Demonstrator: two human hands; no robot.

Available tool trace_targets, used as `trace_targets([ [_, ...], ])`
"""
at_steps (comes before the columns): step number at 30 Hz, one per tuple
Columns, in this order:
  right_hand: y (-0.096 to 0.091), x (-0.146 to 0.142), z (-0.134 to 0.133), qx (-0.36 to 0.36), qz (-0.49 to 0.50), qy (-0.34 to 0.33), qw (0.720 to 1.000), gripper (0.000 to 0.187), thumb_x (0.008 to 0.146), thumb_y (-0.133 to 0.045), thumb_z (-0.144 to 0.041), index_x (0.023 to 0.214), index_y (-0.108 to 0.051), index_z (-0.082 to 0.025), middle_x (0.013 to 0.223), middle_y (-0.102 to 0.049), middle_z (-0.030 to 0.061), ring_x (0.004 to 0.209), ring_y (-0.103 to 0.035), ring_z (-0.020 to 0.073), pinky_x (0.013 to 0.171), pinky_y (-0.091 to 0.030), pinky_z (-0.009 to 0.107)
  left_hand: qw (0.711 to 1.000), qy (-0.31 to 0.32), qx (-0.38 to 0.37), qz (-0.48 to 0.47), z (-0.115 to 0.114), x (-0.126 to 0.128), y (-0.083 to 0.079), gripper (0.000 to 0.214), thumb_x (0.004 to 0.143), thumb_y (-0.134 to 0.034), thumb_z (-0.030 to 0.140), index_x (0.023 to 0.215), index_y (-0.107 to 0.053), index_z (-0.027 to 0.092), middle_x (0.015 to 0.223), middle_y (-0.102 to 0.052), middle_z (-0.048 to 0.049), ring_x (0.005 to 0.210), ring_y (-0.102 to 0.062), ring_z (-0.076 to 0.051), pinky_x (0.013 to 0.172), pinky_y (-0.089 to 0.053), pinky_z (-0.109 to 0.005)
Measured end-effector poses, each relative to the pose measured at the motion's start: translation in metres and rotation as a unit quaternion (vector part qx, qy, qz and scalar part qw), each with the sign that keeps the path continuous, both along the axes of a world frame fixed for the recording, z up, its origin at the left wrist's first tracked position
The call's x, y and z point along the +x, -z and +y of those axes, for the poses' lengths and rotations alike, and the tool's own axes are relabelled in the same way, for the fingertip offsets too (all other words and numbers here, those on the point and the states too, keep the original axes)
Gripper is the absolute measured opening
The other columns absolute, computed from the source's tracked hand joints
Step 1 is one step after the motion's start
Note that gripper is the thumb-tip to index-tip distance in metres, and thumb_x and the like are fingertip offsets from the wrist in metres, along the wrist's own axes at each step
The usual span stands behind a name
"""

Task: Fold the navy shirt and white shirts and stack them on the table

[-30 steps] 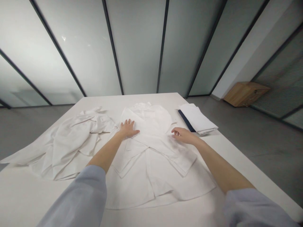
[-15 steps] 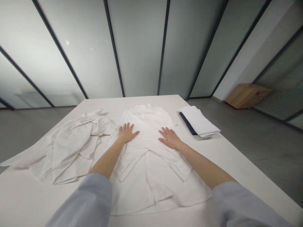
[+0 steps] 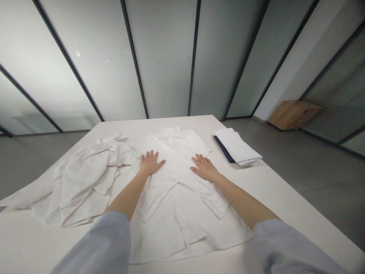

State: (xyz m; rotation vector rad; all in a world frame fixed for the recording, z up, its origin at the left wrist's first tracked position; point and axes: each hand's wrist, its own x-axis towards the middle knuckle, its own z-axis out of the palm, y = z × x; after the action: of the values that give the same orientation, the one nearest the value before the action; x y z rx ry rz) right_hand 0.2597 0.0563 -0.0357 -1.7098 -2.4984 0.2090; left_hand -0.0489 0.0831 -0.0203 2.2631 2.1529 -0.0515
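Observation:
My left hand [image 3: 149, 163] and my right hand [image 3: 203, 168] lie flat with fingers spread on a white button-up shirt [image 3: 176, 220], holding nothing. The shirt is spread out with its sleeves folded across the body, and the hands rest near its upper part. The collar [image 3: 171, 132] sits at the far end, bunched. To the left of my left hand lies a crumpled white shirt [image 3: 82, 182], not touching that hand. Pale blue sleeves [image 3: 102, 243] cover my upper arms.
The garments lie on a white table [image 3: 182, 122]. A folded white cloth [image 3: 236, 146] sits on a navy item [image 3: 224, 149] at the far right. Beyond the table edges are a grey floor, frosted glass walls and a low wooden cabinet [image 3: 293, 115].
My right hand has gone from curled and raised at the fabric to lying flat on the shirt. My left hand stays in nearly the same place, and the view has tilted slightly.

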Motion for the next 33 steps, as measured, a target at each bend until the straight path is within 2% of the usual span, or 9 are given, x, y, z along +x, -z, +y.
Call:
trace_targets([
  [3, 0.001, -0.001, 0.0, -0.001, -0.005, 0.009, 1.0, 0.074, 0.092, -0.022, -0.066, 0.149, -0.031, -0.019, 0.157, -0.02, 0.0118, 0.145, -0.014, 0.0281, 0.115, -0.014, 0.045, 1.0, 0.004, -0.002, 0.006, 0.001, 0.0, 0.0, 0.083, 0.086, -0.018, 0.072, 0.151, -0.025, 0.02, 0.158, -0.018, -0.0134, 0.144, -0.016, -0.034, 0.113, -0.017, -0.053],
  [8, -0.001, -0.002, 0.0, -0.004, -0.012, 0.01, 1.0, 0.073, 0.091, -0.024, -0.068, 0.149, -0.031, -0.024, 0.158, -0.021, 0.0087, 0.145, -0.016, 0.0268, 0.116, -0.014, 0.044, 1.0, 0.011, -0.008, 0.008, 0.002, -0.001, -0.001, 0.082, 0.087, -0.019, 0.07, 0.151, -0.025, 0.019, 0.158, -0.017, -0.014, 0.144, -0.017, -0.033, 0.113, -0.018, -0.052],
  [15, -0.003, -0.003, -0.001, -0.005, -0.016, 0.01, 1.0, 0.074, 0.091, -0.024, -0.066, 0.149, -0.031, -0.021, 0.158, -0.02, 0.0106, 0.145, -0.016, 0.0278, 0.115, -0.015, 0.044, 1.0, 0.014, -0.009, 0.002, 0.002, -0.002, 0.0, 0.082, 0.087, -0.019, 0.07, 0.151, -0.024, 0.019, 0.158, -0.017, -0.0144, 0.144, -0.016, -0.033, 0.113, -0.018, -0.051],
  [21, -0.001, -0.001, -0.01, -0.006, -0.02, 0.004, 1.0, 0.077, 0.091, -0.023, -0.067, 0.149, -0.03, -0.018, 0.157, -0.02, 0.0128, 0.144, -0.016, 0.029, 0.115, -0.016, 0.045, 1.0, 0.016, -0.006, 0.0, -0.009, 0.0, 0.0, 0.082, 0.087, -0.019, 0.07, 0.151, -0.025, 0.018, 0.158, -0.018, -0.0153, 0.144, -0.017, -0.033, 0.113, -0.017, -0.051],
  [25, -0.003, -0.001, -0.02, 0.004, -0.024, 0.01, 1.0, 0.071, 0.091, -0.027, -0.065, 0.147, -0.035, -0.023, 0.156, -0.025, 0.0105, 0.143, -0.021, 0.0281, 0.113, -0.02, 0.043, 1.0, 0.015, -0.01, 0.003, -0.018, 0.001, -0.002, 0.082, 0.087, -0.02, 0.07, 0.15, -0.026, 0.018, 0.157, -0.019, -0.0161, 0.144, -0.018, -0.033, 0.112, -0.019, -0.051],
  [27, -0.009, -0.002, -0.021, 0.013, -0.032, 0.013, 0.999, 0.065, 0.092, -0.029, -0.063, 0.143, -0.041, -0.024, 0.154, -0.031, 0.0113, 0.14, -0.028, 0.0289, 0.111, -0.023, 0.044, 1.0, 0.021, -0.008, 0.009, -0.021, 0.001, -0.005, 0.081, 0.087, -0.022, 0.07, 0.148, -0.03, 0.018, 0.156, -0.024, -0.0169, 0.142, -0.022, -0.034, 0.11, -0.022, -0.052],
  [29, -0.018, -0.005, -0.016, 0.021, -0.043, 0.015, 0.999, 0.059, 0.094, -0.029, -0.059, 0.134, -0.052, -0.022, 0.145, -0.045, 0.0136, 0.132, -0.041, 0.0302, 0.107, -0.028, 0.045, 0.999, 0.03, 0.013, 0.018, -0.019, 0.001, -0.01, 0.074, 0.089, -0.023, 0.067, 0.142, -0.039, 0.019, 0.15, -0.036, -0.0164, 0.137, -0.032, -0.033, 0.108, -0.025, -0.051],
  [31, -0.03, -0.011, -0.004, 0.025, -0.055, 0.02, 0.998, 0.053, 0.094, -0.033, -0.054, 0.12, -0.062, -0.019, 0.129, -0.058, 0.0152, 0.119, -0.052, 0.0305, 0.102, -0.033, 0.045, 0.998, 0.039, 0.038, 0.03, -0.012, 0.002, -0.016, 0.065, 0.091, -0.025, 0.063, 0.13, -0.052, 0.019, 0.137, -0.051, -0.0152, 0.128, -0.044, -0.031, 0.108, -0.025, -0.05],
  [33, -0.041, -0.019, 0.015, 0.033, -0.059, 0.032, 0.997, 0.045, 0.093, -0.04, -0.049, 0.114, -0.064, -0.017, 0.12, -0.062, 0.0155, 0.113, -0.055, 0.03, 0.097, -0.036, 0.043, 0.997, 0.043, 0.057, 0.037, 0.002, 0.004, -0.023, 0.059, 0.092, -0.027, 0.06, 0.12, -0.058, 0.018, 0.125, -0.059, -0.0151, 0.121, -0.05, -0.029, 0.109, -0.023, -0.048],
])
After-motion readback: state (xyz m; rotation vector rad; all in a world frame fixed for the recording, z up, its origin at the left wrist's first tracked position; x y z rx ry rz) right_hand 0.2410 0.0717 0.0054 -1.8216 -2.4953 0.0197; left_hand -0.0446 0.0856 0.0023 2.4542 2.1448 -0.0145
